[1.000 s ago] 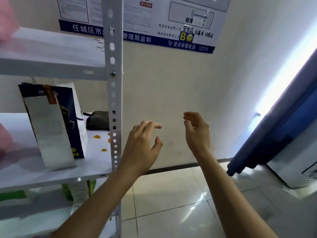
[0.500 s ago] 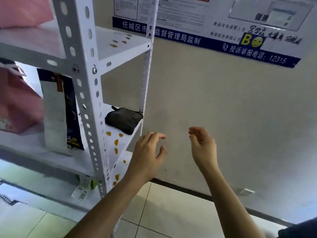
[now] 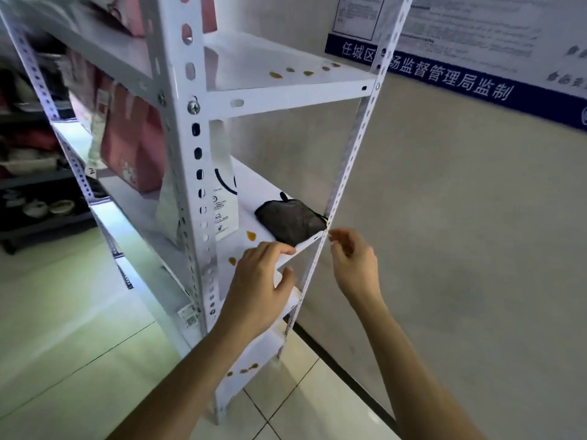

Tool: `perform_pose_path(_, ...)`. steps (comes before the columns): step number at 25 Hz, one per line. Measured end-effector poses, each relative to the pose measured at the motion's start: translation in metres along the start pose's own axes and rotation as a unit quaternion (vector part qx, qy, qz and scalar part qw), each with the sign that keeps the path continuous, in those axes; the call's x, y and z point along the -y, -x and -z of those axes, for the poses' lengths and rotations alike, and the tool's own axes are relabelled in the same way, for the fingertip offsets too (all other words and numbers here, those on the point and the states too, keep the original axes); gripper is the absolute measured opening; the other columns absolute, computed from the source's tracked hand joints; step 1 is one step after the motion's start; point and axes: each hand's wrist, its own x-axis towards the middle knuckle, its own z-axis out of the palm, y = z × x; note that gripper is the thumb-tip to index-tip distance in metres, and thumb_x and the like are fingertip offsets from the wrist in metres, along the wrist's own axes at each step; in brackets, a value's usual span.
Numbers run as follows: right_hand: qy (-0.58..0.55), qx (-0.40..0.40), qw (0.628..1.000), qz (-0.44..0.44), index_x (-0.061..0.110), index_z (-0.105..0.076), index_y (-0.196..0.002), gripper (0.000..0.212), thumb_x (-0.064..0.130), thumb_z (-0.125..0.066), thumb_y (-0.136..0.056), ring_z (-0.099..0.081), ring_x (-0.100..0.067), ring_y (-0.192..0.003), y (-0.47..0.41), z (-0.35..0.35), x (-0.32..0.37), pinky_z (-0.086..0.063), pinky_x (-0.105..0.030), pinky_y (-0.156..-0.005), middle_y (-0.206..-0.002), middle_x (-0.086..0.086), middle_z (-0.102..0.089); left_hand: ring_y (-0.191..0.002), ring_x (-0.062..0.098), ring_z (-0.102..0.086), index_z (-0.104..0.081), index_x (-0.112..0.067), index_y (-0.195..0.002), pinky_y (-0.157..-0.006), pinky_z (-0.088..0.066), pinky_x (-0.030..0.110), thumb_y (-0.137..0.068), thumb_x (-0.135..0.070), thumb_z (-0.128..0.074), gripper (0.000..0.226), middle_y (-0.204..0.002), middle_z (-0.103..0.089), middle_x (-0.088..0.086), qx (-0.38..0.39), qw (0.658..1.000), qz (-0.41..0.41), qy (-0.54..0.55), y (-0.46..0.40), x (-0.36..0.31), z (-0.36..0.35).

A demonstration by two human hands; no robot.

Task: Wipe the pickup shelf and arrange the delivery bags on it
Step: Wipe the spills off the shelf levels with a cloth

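Note:
A white metal shelf rack (image 3: 187,128) stands against the wall, seen from its end. On its middle shelf (image 3: 251,192) lies a dark grey cloth (image 3: 290,220) near the right rear post. Pink delivery bags (image 3: 133,154) and a white bag (image 3: 222,198) stand further along that shelf. My left hand (image 3: 260,281) is at the shelf's end edge, fingers relaxed, fingertips touching the rim just below the cloth. My right hand (image 3: 355,265) hovers beside the rear post with loosely curled fingers, holding nothing.
Orange spots mark the top shelf (image 3: 286,71), the middle shelf and the lowest shelf (image 3: 247,366). A blue-banded notice (image 3: 444,74) hangs on the wall at right. A dark low rack with bowls (image 3: 41,204) stands at far left on the tiled floor.
The view has swung left and come closer to the rack. Both hands have risen toward the middle shelf's end; my left fingertips now touch its edge near the cloth.

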Motion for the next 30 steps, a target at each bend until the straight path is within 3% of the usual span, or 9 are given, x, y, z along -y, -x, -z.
perform_pose_path(5,0.005,0.092,0.996,0.014,0.029,-0.064,-0.118,0.024,0.023,-0.056,-0.095,-0.063,0.004,-0.093,-0.050,-0.032,-0.004,-0.043,-0.008,-0.070,-0.103,0.016,-0.068,-0.103,0.013,-0.051,-0.060,-0.022,-0.118,-0.079,-0.050,0.026,-0.093,-0.020,-0.062,0.025,-0.113,-0.063,-0.002,-0.067,0.997,0.046,-0.010,-0.026,0.007,-0.008)
perform_pose_path(9,0.018,0.116,0.993,0.026,0.026,-0.061,-0.122,0.029,0.029,-0.059,-0.093,-0.061,0.005,-0.093,-0.092,-0.046,-0.022,-0.048,-0.017,-0.079,-0.109,0.012,-0.066,-0.106,0.015,-0.053,-0.060,-0.019,-0.119,-0.077,-0.038,0.008,-0.093,-0.019,-0.063,0.026,-0.114,-0.064,0.000,-0.083,0.995,0.060,-0.016,-0.049,0.003,-0.013)
perform_pose_path(11,0.054,0.128,0.989,0.042,0.024,-0.059,-0.124,0.035,0.034,-0.062,-0.091,-0.063,-0.006,-0.100,-0.114,-0.059,-0.030,-0.048,-0.024,-0.085,-0.114,0.009,-0.064,-0.108,0.015,-0.054,-0.060,-0.018,-0.120,-0.078,-0.036,0.005,-0.093,-0.019,-0.063,0.027,-0.117,-0.064,0.000,-0.093,0.993,0.069,-0.032,-0.055,0.000,-0.012)
perform_pose_path(15,0.205,0.197,0.954,0.094,0.025,-0.046,-0.140,0.072,0.060,-0.064,-0.080,-0.051,-0.025,-0.128,-0.158,-0.089,-0.044,-0.044,-0.040,-0.103,-0.142,-0.003,-0.050,-0.110,0.009,-0.053,-0.058,-0.026,-0.120,-0.080,-0.042,0.009,-0.094,-0.026,-0.060,0.026,-0.117,-0.063,-0.007,-0.113,0.987,0.099,-0.054,-0.053,-0.011,-0.013)
perform_pose_path(18,0.324,0.312,0.888,0.093,0.023,-0.019,-0.158,0.102,0.077,-0.053,-0.079,-0.020,-0.028,-0.152,-0.175,-0.100,-0.065,-0.019,-0.047,-0.122,-0.165,-0.011,-0.021,-0.120,0.007,-0.049,-0.058,-0.030,-0.116,-0.093,-0.045,0.018,-0.095,-0.024,-0.058,0.022,-0.120,-0.061,-0.013,-0.144,0.980,0.120,-0.065,-0.047,-0.018,-0.019)
perform_pose_path(21,0.340,0.329,0.875,0.103,0.023,-0.013,-0.160,0.092,0.073,-0.042,-0.087,-0.004,-0.029,-0.155,-0.173,-0.110,-0.081,-0.001,-0.045,-0.124,-0.167,-0.016,-0.007,-0.122,-0.013,-0.038,-0.053,-0.045,-0.111,-0.091,-0.038,0.004,-0.096,-0.027,-0.056,0.024,-0.119,-0.049,-0.040,-0.159,0.973,0.146,-0.085,-0.042,-0.033,-0.024)
perform_pose_path(23,0.344,0.311,0.876,0.132,0.023,-0.015,-0.160,0.082,0.065,-0.037,-0.092,-0.004,-0.032,-0.154,-0.167,-0.117,-0.082,0.001,-0.046,-0.124,-0.167,-0.019,-0.008,-0.120,-0.019,-0.036,-0.052,-0.051,-0.108,-0.088,-0.034,0.000,-0.095,-0.030,-0.055,0.025,-0.116,-0.044,-0.050,-0.176,0.966,0.170,-0.089,-0.041,-0.045,-0.030)
perform_pose_path(28,0.340,0.295,0.875,0.181,0.022,-0.017,-0.159,0.091,0.079,-0.024,-0.088,-0.008,-0.033,-0.154,-0.161,-0.118,-0.094,-0.001,-0.047,-0.122,-0.166,-0.019,-0.011,-0.121,-0.007,-0.041,-0.052,-0.045,-0.118,-0.091,-0.036,0.005,-0.097,-0.035,-0.050,0.023,-0.121,-0.050,-0.032,-0.172,0.960,0.155,-0.157,-0.046,-0.080,-0.037)
perform_pose_path(30,0.344,0.299,0.868,0.196,0.024,-0.023,-0.158,0.080,0.071,-0.028,-0.094,-0.015,-0.032,-0.153,-0.163,-0.117,-0.098,-0.007,-0.046,-0.122,-0.165,-0.017,-0.019,-0.119,-0.003,-0.045,-0.052,-0.044,-0.118,-0.091,-0.036,0.007,-0.096,-0.036,-0.049,0.024,-0.120,-0.051,-0.030,-0.172,0.956,0.135,-0.194,-0.053,-0.098,-0.022)
